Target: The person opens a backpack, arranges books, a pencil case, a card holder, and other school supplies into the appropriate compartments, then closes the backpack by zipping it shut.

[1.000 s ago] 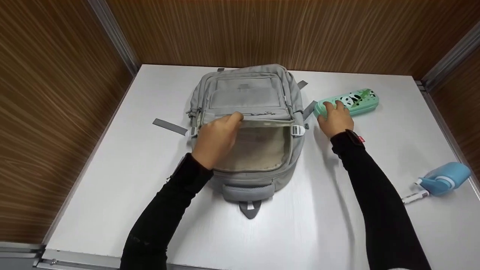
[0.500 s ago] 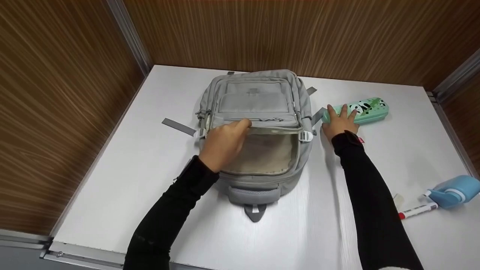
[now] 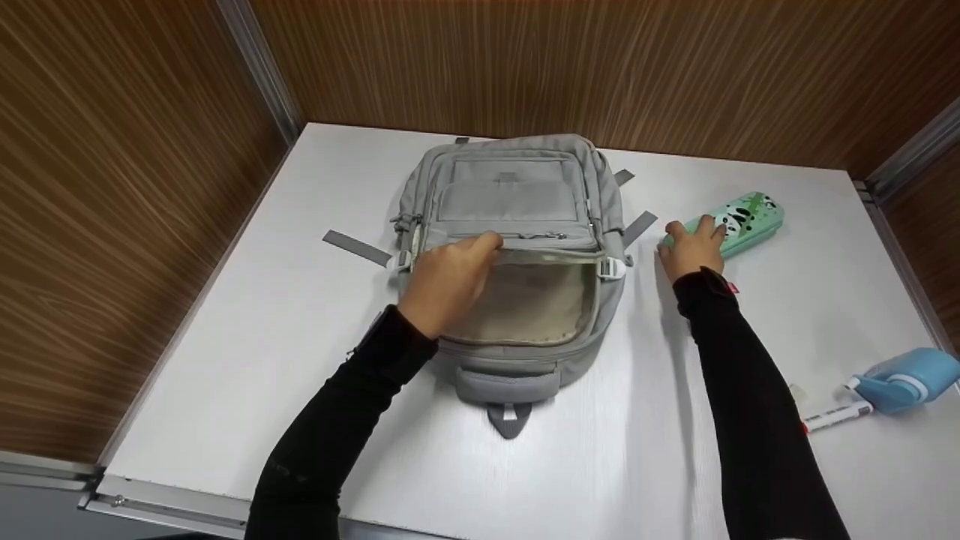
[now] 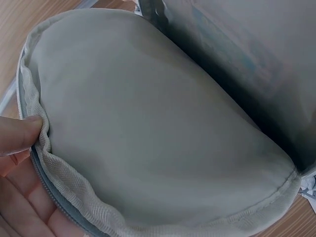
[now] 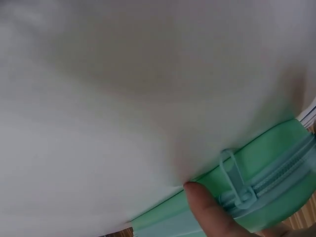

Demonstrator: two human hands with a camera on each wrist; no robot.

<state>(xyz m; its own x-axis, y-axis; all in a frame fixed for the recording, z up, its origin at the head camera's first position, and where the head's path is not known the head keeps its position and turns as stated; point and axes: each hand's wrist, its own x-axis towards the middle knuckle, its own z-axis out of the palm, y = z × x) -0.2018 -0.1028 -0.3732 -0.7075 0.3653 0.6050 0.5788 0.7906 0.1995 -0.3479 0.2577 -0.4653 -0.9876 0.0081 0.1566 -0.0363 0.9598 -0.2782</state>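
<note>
A grey backpack (image 3: 517,202) lies on the white table with its main compartment unzipped. My left hand (image 3: 448,286) pinches the zippered edge of its front flap (image 4: 138,118) between thumb and fingers and holds it raised. The beige lining shows inside. To the right of the bag, my right hand (image 3: 691,251) grips the near end of a mint-green pencil case (image 3: 756,216) with a panda print. In the right wrist view the thumb presses on the case's side, beside its zipper pull (image 5: 237,182). The hand covers the case's left end in the head view.
A blue bottle (image 3: 911,379) lies at the right of the table (image 3: 570,480), with a white marker (image 3: 836,416) beside it. Grey straps (image 3: 356,247) spread out from the backpack. Wood-grain panels (image 3: 570,67) close off the back and sides.
The right hand's fingers have curled in on the pencil case, which has turned slightly and shifted away from the backpack strap. The left hand keeps holding the flap. The head view has shifted a little.
</note>
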